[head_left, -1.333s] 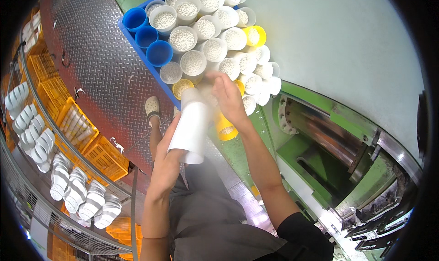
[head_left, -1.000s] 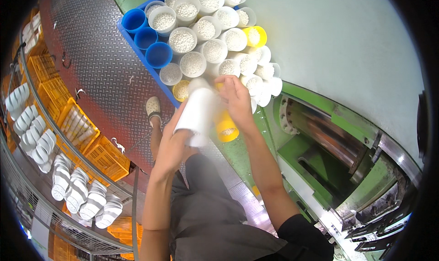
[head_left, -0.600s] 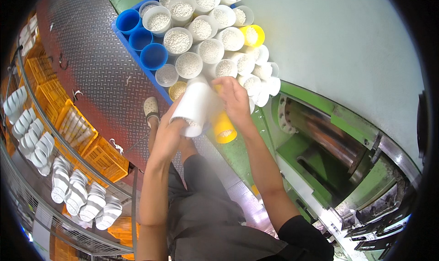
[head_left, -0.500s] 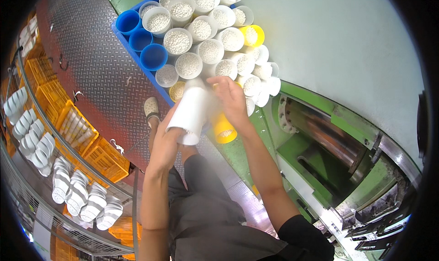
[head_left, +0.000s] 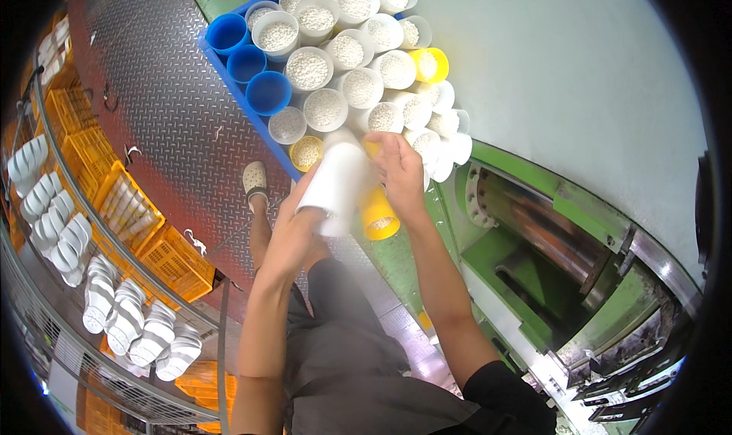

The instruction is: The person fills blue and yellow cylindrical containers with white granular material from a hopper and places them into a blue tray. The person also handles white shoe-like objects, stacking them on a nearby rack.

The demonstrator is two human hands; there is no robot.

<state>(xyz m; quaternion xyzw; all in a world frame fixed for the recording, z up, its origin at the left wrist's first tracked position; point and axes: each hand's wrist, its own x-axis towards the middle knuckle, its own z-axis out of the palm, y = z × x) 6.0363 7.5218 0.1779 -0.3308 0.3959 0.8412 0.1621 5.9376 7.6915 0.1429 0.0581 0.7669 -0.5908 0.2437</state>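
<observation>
My left hand (head_left: 293,229) is closed around a white cup (head_left: 337,177), which is tilted and smeared by motion. My right hand (head_left: 400,176) is just right of that cup, its fingers curled in beside a bit of yellow; what they grip, if anything, is hidden. Below my right hand a yellow cup (head_left: 377,206) shows white pellets at its mouth, partly covered by the white cup. Ahead of both hands, many white cups (head_left: 325,109) full of white pellets stand close together in a blue tray (head_left: 229,92). A smaller yellow cup (head_left: 306,152) with pellets sits at the tray's near corner.
Three blue cups (head_left: 268,93) line the tray's left side. A green machine (head_left: 534,275) with a metal cylinder lies to the right, below a grey surface (head_left: 557,69). At left, a rack holds white slipper-shaped pieces (head_left: 145,332) near orange crates (head_left: 175,263).
The white cup in my left hand has shifted slightly right and its mouth is more blurred. My right hand's fingers have curled in more. The whole view has moved a little.
</observation>
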